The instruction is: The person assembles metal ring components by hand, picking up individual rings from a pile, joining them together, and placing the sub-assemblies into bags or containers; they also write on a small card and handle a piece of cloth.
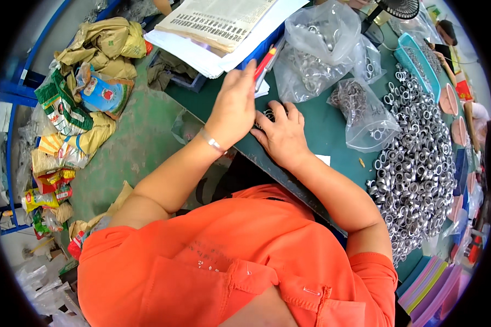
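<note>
My left hand, with a silver bracelet at its wrist, is raised at the table's near edge, fingers close together. Right beside its fingertips is a slim red-and-yellow tool; whether the hand grips it or only hides part of it, I cannot tell. My right hand rests on the green tabletop with curled fingers. Between its thumb and index finger sit small dark metal rings, partly covered by the fingers. The two hands are close together, nearly touching.
A big heap of silver metal rings covers the table's right side. Clear plastic bags of metal parts stand ahead, near a teal basket and a small fan. Papers lie far left; crumpled sacks sit on the floor.
</note>
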Motion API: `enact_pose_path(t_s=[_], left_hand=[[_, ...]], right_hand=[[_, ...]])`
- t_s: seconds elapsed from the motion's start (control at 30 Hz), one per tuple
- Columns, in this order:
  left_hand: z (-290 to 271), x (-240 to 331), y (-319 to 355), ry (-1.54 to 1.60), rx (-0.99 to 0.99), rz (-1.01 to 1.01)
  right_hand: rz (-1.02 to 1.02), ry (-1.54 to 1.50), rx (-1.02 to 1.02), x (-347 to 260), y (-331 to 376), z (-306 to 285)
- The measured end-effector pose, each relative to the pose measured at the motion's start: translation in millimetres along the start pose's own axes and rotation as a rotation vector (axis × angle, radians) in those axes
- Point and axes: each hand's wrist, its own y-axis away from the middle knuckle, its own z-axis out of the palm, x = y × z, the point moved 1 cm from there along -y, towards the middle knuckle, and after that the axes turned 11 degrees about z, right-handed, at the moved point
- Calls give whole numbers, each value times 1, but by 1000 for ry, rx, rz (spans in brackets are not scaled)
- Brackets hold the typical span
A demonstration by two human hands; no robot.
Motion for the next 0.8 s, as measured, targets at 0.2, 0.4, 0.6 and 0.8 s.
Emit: enact_pose_path(t_s=[0.2, 0.4, 0.6, 0.8], left_hand=[[59, -24, -37, -223, -144, 73], [86, -49, -46, -468, -50, 146], [53, -16, -25, -295, 8, 146], [36, 0, 2, -228, -333, 86]], right_hand=[[-14, -13, 36, 16, 2, -3], [-73, -136, 131, 31, 3, -12], [758, -1309, 516, 59, 38, -105], [1196, -1935, 309, 97, 42, -120]])
